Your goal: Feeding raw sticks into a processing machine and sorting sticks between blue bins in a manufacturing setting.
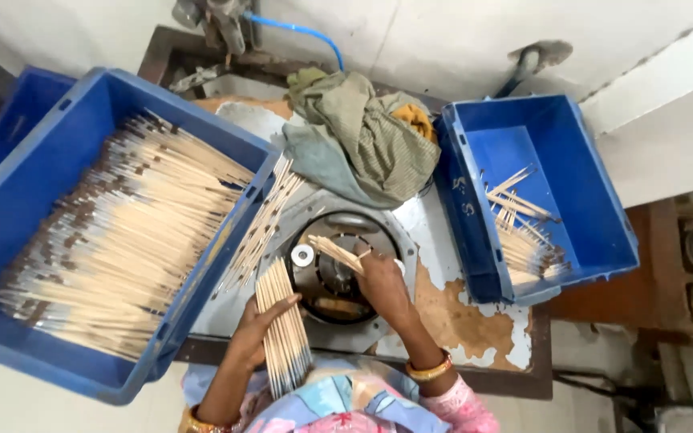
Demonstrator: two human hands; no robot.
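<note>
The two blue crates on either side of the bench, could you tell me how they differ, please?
The left blue crate is heaped nearly full of pale sticks; the right blue crate holds only a sparse scatter of sticks, its floor mostly bare. The left crate looks larger and sits tilted over the bench edge; the right one rests on the worn bench. Both are open-topped blue plastic.

Fig. 1. View from my head. I see no printed package, sign or screen before me. The only marking is a pair of pale painted characters point(465, 196), worn and small, on the outer side wall of the blue plastic crate point(523, 103) to my right. The large blue crate point(10, 208) to my left shows plain walls, with no sticker or tag visible.
</note>
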